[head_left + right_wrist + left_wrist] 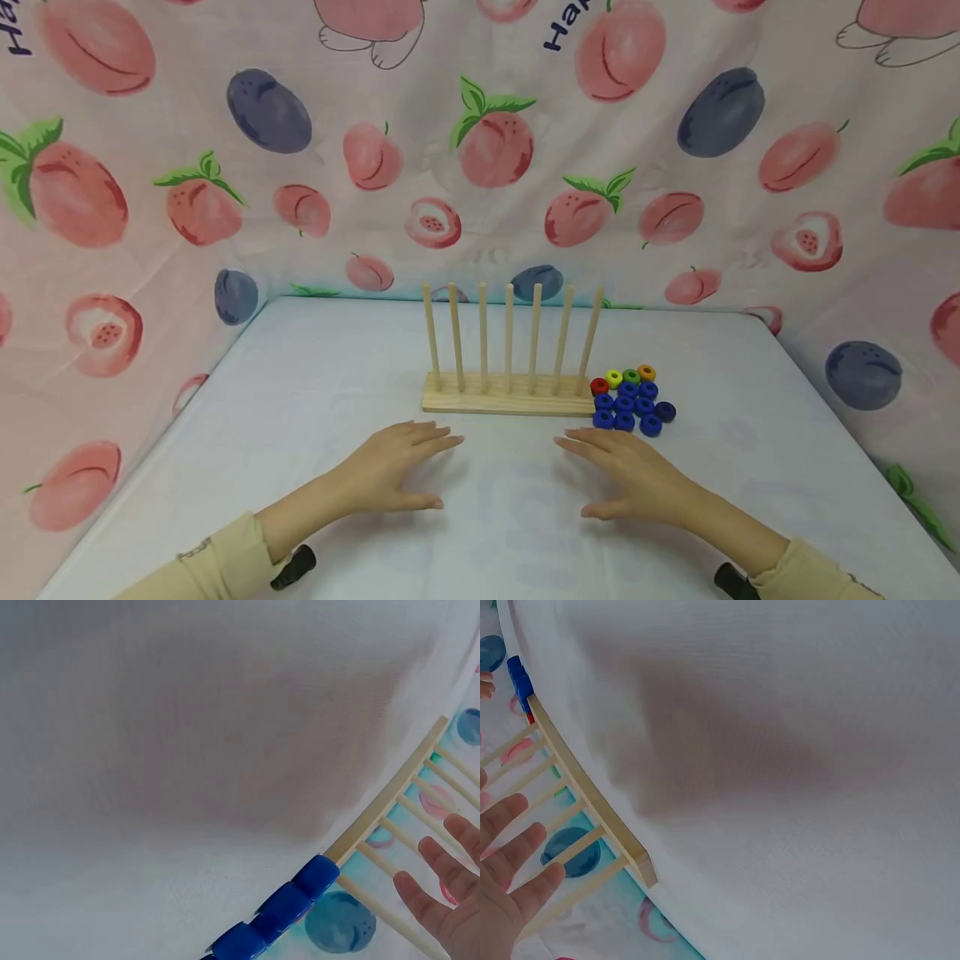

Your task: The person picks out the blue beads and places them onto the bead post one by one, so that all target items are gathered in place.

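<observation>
Fingers (442,444) of left hand (386,468) and right hand (645,477) spread before pale wooden seven-peg rack (510,404)
Mostly blue ring beads (624,408) lie just beyond the right fingers; pink fruit-print cloth (420,100) shows cropped "Ha".

Left grip (393,468) and right grip (633,475) point inward, fingers (448,868) extended and spread.

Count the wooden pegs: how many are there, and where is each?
7 pegs, all in one row along the wooden base: one at each end, five between. None looks hidden in the head view.
</observation>
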Demonstrator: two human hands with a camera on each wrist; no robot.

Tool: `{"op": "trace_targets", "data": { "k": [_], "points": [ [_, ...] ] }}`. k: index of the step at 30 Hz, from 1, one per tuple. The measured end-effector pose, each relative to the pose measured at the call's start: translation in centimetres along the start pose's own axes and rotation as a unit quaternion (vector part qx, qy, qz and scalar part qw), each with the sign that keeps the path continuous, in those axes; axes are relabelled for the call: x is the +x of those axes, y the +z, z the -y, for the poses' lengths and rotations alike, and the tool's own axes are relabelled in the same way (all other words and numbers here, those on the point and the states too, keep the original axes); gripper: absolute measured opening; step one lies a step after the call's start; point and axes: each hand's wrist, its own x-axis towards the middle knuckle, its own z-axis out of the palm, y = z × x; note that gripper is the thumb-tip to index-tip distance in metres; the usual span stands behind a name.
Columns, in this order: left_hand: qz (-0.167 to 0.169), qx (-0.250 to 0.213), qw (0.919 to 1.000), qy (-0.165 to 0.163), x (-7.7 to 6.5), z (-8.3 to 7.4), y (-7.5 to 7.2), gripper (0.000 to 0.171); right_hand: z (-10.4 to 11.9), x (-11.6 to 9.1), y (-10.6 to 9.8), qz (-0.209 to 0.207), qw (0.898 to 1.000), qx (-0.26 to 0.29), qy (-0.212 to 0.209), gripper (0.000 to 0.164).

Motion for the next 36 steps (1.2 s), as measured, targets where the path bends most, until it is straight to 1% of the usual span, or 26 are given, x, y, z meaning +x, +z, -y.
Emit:
{"op": "trace_targets", "data": {
  "k": [7, 12, 15, 18, 22, 26, 29, 31, 34, 36],
  "points": [
    [-0.006, -0.001, 0.9999, -0.013, -0.4, 0.2, -0.1, 0.068, 0.0, -0.3, -0.1, -0.009, 1.0, 0.006, 0.017, 0.077],
    [-0.013, 0.004, 0.9994, -0.031, -0.6, 0.5, -0.3, 0.066, -0.3, -0.8, -0.2, -0.035, 0.999, -0.008, 0.017, 0.075],
    [-0.022, 0.007, 0.9986, -0.048, -0.7, 1.0, -0.6, 0.066, -0.5, -1.1, -0.4, -0.054, 0.998, -0.025, 0.02, 0.074],
    [-0.029, 0.011, 0.9975, -0.064, -0.9, 1.5, -0.9, 0.064, -0.7, -1.3, -0.4, -0.062, 0.997, -0.025, 0.034, 0.072],
    [-0.03, 0.016, 0.996, -0.083, -1.5, 2.3, -1.2, 0.062, -0.9, -1.5, -0.4, -0.065, 0.996, -0.012, 0.053, 0.07],
    [-0.041, 0.023, 0.9943, -0.095, -1.8, 3.1, -1.3, 0.062, -1.1, -1.7, -0.3, -0.086, 0.994, -0.003, 0.066, 0.065],
    [-0.052, 0.023, 0.9927, -0.106, -2.0, 3.5, -1.2, 0.063, -1.1, -1.9, -0.5, -0.09, 0.99, 0.025, 0.101, 0.06],
    [-0.056, 0.019, 0.9916, -0.115, -2.1, 3.7, -1.1, 0.063, -1.3, -1.9, -0.6, -0.089, 0.986, 0.041, 0.133, 0.057],
    [-0.052, 0.017, 0.9907, -0.125, -1.9, 4.3, -0.9, 0.062, -2.0, -2.0, -0.5, -0.099, 0.979, 0.042, 0.172, 0.053],
    [-0.047, 0.016, 0.9902, -0.13, -1.7, 4.8, -0.9, 0.061, -2.7, -2.1, -0.4, -0.115, 0.975, 0.038, 0.185, 0.05]
  ]
}}
